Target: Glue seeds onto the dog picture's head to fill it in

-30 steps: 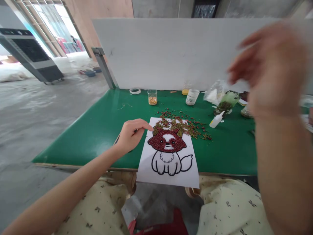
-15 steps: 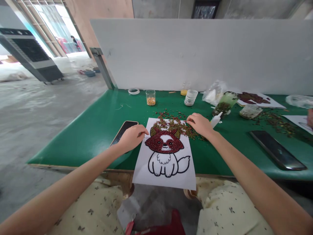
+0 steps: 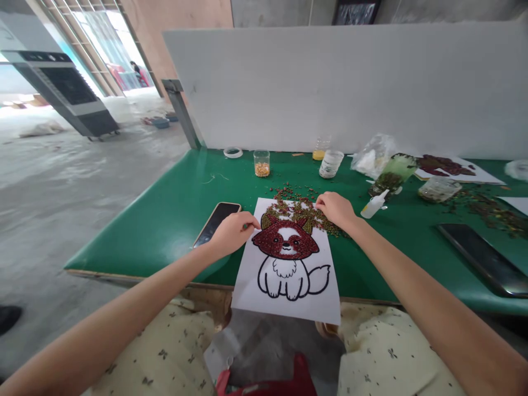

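Note:
A white sheet [image 3: 289, 300] with a black dog outline lies on the green table [image 3: 165, 220], overhanging its front edge. The dog's head [image 3: 284, 245] is filled with red beans. A loose pile of red and green beans [image 3: 301, 209] covers the sheet's top edge. My left hand [image 3: 233, 234] rests on the sheet's left edge, fingers curled with something thin and dark between them. My right hand [image 3: 336, 209] sits on the bean pile, fingertips pinched among the beans.
A phone [image 3: 216, 223] lies left of the sheet, another phone [image 3: 482, 258] at right. Behind stand a cup of yellow kernels [image 3: 261, 163], a white jar [image 3: 330, 164], a small glue bottle [image 3: 373, 204], bags, and a white partition board [image 3: 330, 88]. Another bean picture [image 3: 449, 166] lies far right.
My right hand came down from in front of the camera onto the bean pile. The view shifted slightly; my left hand stays at the sheet's left edge.

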Demonstrator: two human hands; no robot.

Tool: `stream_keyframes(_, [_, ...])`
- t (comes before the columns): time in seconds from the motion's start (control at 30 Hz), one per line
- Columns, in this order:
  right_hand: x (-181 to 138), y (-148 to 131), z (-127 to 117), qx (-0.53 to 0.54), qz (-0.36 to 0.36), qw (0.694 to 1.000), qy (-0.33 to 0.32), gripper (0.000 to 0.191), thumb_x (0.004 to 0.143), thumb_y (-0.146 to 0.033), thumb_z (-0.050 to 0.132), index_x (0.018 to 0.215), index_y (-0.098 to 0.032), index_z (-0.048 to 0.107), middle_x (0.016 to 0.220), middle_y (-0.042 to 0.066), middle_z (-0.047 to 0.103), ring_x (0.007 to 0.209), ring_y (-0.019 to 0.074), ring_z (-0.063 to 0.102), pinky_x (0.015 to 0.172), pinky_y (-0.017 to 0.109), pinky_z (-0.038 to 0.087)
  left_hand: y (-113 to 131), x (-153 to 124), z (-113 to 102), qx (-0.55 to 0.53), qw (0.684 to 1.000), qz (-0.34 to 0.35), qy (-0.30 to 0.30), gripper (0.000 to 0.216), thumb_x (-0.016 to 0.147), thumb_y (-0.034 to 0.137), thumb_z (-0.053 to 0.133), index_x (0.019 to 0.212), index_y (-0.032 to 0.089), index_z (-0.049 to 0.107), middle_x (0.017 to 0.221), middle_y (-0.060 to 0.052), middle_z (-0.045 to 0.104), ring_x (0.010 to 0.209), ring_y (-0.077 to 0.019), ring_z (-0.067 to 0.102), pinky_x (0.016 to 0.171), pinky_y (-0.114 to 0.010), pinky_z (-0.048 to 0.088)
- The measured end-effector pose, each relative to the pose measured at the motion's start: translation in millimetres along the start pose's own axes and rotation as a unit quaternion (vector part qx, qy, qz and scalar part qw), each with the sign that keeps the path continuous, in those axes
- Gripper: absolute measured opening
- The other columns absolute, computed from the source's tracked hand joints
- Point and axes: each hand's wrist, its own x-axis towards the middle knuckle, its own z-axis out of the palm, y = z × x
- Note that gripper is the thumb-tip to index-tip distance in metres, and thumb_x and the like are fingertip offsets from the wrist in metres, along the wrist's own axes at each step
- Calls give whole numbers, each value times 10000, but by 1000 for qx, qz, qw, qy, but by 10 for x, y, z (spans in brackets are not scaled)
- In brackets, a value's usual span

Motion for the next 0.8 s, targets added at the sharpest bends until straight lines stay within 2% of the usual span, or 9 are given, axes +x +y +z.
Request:
stream_keyframes(0.2, [18,-38,16,-13,18,1000,-19,166,867,-239,511,807,-181,654,925,72,620,887,195,556,600,254,354,24,-8,-6,-7,1000,-3,4,258,753,115,428,768,189,675,844,-9,681,771,-148,595,669,-244,435])
stream_keyframes(0.37, [-34,-79,-3,-30,-16,999,3,194,904,-210,433,849,-151,610,936,107,591,946,227,518,663,283,372,27,-8,-4,-14,1000,-9,6,259,753,119,427,768,185,677,848,-11,680,762,-148,593,653,-242,431])
stream_keyframes(0.43, [-93,-141,-73,3,-51,999,13,182,905,-213,430,852,-161,596,942,96,589,948,223,506,697,292,377,22,-8,-1,-13,1000,-10,5,260,752,118,427,768,187,677,846,-11,679,756,-148,591,655,-246,431])
stream_keyframes(0.53, [-216,-301,-207,94,-140,986,1,149,897,-225,455,840,-178,585,923,66,592,912,196,507,748,292,381,13,-6,-1,-13,1000,-5,4,260,748,107,430,768,189,676,846,-10,682,768,-149,595,675,-252,436])
stream_keyframes(0.67, [-396,-536,-296,167,-269,946,-65,131,884,-227,492,806,-181,587,870,48,592,885,177,512,773,292,378,20,-5,-10,-14,1000,-2,7,256,746,99,437,759,193,675,839,-12,686,785,-156,604,684,-255,443])
stream_keyframes(0.8, [-519,-644,-274,186,-318,922,-121,114,875,-208,513,797,-179,591,860,44,596,872,171,514,763,284,382,47,-10,-22,-9,1000,-5,9,246,748,102,444,757,191,673,839,-18,686,786,-160,606,679,-258,443])
